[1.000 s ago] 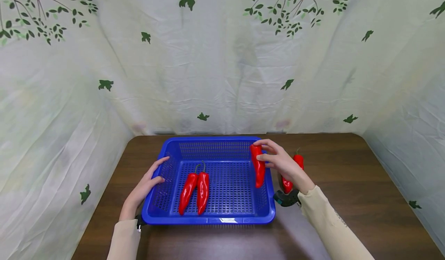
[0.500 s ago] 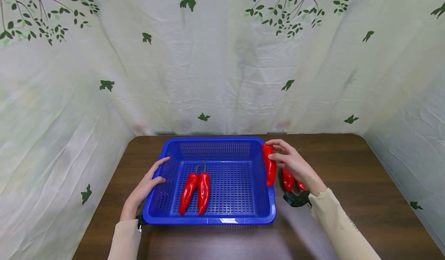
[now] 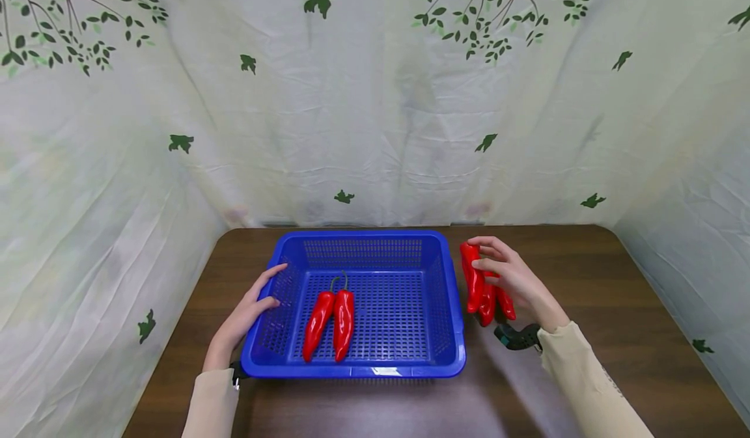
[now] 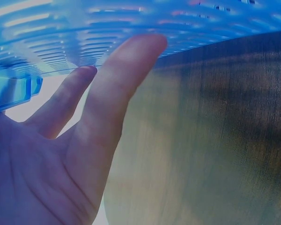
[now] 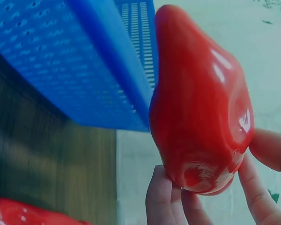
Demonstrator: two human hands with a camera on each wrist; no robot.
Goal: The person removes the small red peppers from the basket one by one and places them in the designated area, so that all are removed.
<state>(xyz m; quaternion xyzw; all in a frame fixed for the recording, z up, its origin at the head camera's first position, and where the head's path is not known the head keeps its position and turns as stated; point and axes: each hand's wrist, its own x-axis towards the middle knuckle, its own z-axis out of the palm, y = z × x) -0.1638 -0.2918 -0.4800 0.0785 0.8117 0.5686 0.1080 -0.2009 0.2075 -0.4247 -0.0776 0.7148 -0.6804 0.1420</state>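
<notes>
My left hand (image 3: 245, 315) grips the left rim of a blue plastic basket (image 3: 351, 371), with two digits over the rim. In the left wrist view, straight fingers (image 4: 113, 84) lie against the outside of the mesh. Two glossy red chili peppers (image 3: 344, 326) with green stems lie side by side inside, left of centre. Just right of the basket, my right hand (image 3: 515, 282) pinches another red pepper (image 5: 201, 103) near its broad end, narrow end toward me in the head view. Below that hand, two more red peppers (image 3: 505, 302) are partly hidden.
The basket stands on a brown wooden table (image 3: 615, 321). A pale cloth (image 3: 375, 112) printed with leaves and branches hangs behind and at both sides. The basket's raised right wall (image 3: 452, 295) stands between the peppers inside and those outside.
My right hand has carried its pepper from inside the basket's right end, over the right rim, to above the two peppers outside. My left hand stays on the left rim.
</notes>
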